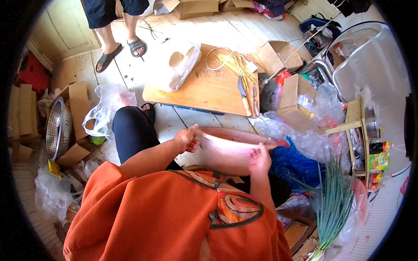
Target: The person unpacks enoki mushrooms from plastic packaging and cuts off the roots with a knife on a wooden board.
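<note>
A pale pink basin [220, 154] is tilted up on its side in front of my body. My left hand [188, 139] is closed on its left rim, and my right hand [260, 159] grips the right side of the rim. The inside of the basin is mostly hidden from me. Just beyond it stands a low wooden table [196, 93], bearing a knife [242, 93] with a wooden handle, a spread of thin wooden sticks [237, 67], a white cord and a clear plastic bag [185, 69] with round pale items.
A blue plastic bag [296, 163] and green onions [331, 209] lie to my right, near a small wooden rack [355, 117]. On the left are a metal colander [58, 129], cardboard boxes and a clear bag [109, 106]. Another person's sandalled feet [137, 47] are beyond the table.
</note>
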The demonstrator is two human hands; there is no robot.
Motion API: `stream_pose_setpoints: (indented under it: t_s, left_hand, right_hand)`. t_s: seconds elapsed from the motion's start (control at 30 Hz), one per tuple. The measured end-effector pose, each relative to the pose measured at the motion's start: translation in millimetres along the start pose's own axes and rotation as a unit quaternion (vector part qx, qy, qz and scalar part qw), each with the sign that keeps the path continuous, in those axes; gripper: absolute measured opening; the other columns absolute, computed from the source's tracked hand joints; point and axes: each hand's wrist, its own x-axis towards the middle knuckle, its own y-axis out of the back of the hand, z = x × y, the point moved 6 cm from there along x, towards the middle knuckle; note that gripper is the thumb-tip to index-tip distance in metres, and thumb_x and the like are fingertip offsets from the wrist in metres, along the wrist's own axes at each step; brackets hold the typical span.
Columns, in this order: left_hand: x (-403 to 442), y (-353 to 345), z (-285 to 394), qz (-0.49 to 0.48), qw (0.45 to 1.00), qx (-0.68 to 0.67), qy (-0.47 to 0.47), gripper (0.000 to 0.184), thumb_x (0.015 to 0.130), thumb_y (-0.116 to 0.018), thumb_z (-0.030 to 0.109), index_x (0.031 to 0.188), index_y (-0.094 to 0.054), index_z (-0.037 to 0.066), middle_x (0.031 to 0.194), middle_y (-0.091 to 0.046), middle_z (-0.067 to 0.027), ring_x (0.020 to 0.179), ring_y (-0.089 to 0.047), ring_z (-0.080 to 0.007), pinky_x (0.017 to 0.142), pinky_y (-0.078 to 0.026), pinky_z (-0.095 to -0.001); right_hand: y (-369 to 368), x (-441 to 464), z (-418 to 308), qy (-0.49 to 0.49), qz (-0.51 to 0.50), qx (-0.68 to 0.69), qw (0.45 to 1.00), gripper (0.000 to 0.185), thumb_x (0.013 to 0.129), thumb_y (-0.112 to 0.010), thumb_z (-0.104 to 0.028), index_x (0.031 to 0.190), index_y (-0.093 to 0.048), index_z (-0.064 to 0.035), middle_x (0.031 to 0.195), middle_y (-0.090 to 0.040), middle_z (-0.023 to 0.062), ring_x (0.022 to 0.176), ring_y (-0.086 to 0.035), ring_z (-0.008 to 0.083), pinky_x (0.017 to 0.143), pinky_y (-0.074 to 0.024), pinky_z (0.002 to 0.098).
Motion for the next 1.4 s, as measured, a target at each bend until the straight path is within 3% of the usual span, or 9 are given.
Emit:
stream_pose_setpoints:
  t_s: [0.27, 0.57, 0.7, 0.77, 0.8, 0.93, 1.03, 1.2, 1.4]
  left_hand:
    - [-34, -20, 38, -0.108, 0.986, 0.060, -0.115, 0.023, 0.089, -0.060, 0.024, 0.100, -0.055, 0.004, 0.076, -0.060, -0.0082, 0.056, -0.057, -0.0203, 0.052, -0.050, -0.0348]
    - [-114, -40, 112, -0.222, 0.924, 0.216, -0.226, 0.020, 0.085, -0.062, 0.017, 0.100, -0.057, 0.004, 0.080, -0.062, -0.0038, 0.063, -0.059, -0.0131, 0.059, -0.051, -0.0285]
    - [-119, -52, 128, -0.218, 0.823, 0.447, -0.274, 0.031, 0.085, -0.062, 0.022, 0.108, -0.056, 0.003, 0.087, -0.065, -0.0072, 0.076, -0.064, -0.0195, 0.070, -0.051, -0.0320]
    - [-114, -60, 131, -0.187, 0.668, 0.633, -0.342, 0.037, 0.084, -0.062, 0.029, 0.111, -0.056, 0.005, 0.094, -0.067, -0.0122, 0.089, -0.064, -0.0287, 0.080, -0.050, -0.0385]
    - [-111, -60, 132, -0.182, 0.650, 0.676, -0.296, 0.044, 0.084, -0.062, 0.035, 0.117, -0.055, 0.007, 0.106, -0.065, -0.0163, 0.104, -0.060, -0.0349, 0.090, -0.047, -0.0417]
    - [-71, -47, 126, -0.162, 0.551, 0.786, -0.229, 0.052, 0.085, -0.061, 0.039, 0.127, -0.052, 0.009, 0.122, -0.057, -0.0177, 0.114, -0.055, -0.0346, 0.093, -0.046, -0.0440]
    - [-47, -28, 126, -0.149, 0.554, 0.790, -0.219, 0.045, 0.085, -0.059, 0.030, 0.124, -0.054, 0.008, 0.119, -0.060, -0.0170, 0.110, -0.058, -0.0350, 0.090, -0.048, -0.0443]
    - [-16, -31, 111, -0.169, 0.496, 0.826, -0.208, 0.021, 0.081, -0.057, 0.014, 0.096, -0.071, 0.007, 0.101, -0.069, -0.0134, 0.092, -0.068, -0.0299, 0.073, -0.054, -0.0444]
    - [-20, -33, 136, -0.214, 0.616, 0.662, -0.368, 0.017, 0.087, -0.050, 0.021, 0.087, -0.063, 0.011, 0.082, -0.065, -0.0108, 0.084, -0.068, -0.0309, 0.065, -0.055, -0.0451]
  right_hand:
    - [-21, -14, -110, 0.190, 0.054, -0.134, 0.971, 0.033, 0.083, -0.062, -0.012, 0.115, -0.053, -0.0084, 0.076, -0.057, 0.0056, 0.050, -0.056, 0.0163, 0.043, -0.0501, 0.0286]
    - [-11, -38, -247, 0.302, 0.111, -0.183, 0.929, 0.015, 0.080, -0.064, -0.021, 0.083, -0.060, -0.0071, 0.070, -0.056, 0.0029, 0.053, -0.054, 0.0127, 0.045, -0.0462, 0.0235]
    - [-36, -35, -296, 0.350, 0.061, -0.253, 0.900, 0.016, 0.080, -0.063, -0.020, 0.073, -0.055, -0.0082, 0.065, -0.056, 0.0024, 0.046, -0.050, 0.0109, 0.041, -0.0401, 0.0229]
    - [-58, -46, -322, 0.357, 0.096, -0.255, 0.894, 0.012, 0.081, -0.062, -0.017, 0.075, -0.057, -0.0075, 0.065, -0.056, 0.0023, 0.047, -0.050, 0.0106, 0.041, -0.0398, 0.0232]
    - [-69, -44, -331, 0.356, 0.095, -0.255, 0.894, 0.012, 0.081, -0.062, -0.017, 0.075, -0.057, -0.0075, 0.065, -0.056, 0.0023, 0.047, -0.050, 0.0106, 0.041, -0.0398, 0.0232]
    - [-142, -29, -350, 0.418, 0.035, -0.168, 0.892, 0.011, 0.080, -0.062, -0.014, 0.085, -0.060, -0.0043, 0.075, -0.058, 0.0032, 0.059, -0.057, 0.0139, 0.048, -0.0471, 0.0266]
    - [-203, 21, -352, 0.401, -0.085, -0.120, 0.904, 0.020, 0.080, -0.061, -0.009, 0.098, -0.060, -0.0003, 0.095, -0.062, 0.0074, 0.082, -0.063, 0.0181, 0.069, -0.0544, 0.0300]
    - [-332, 136, -302, 0.346, -0.207, -0.021, 0.915, 0.022, 0.078, -0.063, -0.007, 0.098, -0.059, 0.0007, 0.096, -0.062, 0.0087, 0.088, -0.062, 0.0218, 0.078, -0.0534, 0.0339]
    - [-494, 259, -197, 0.220, -0.291, 0.019, 0.931, 0.020, 0.078, -0.060, -0.006, 0.097, -0.058, -0.0017, 0.092, -0.062, 0.0096, 0.079, -0.061, 0.0234, 0.070, -0.0522, 0.0384]
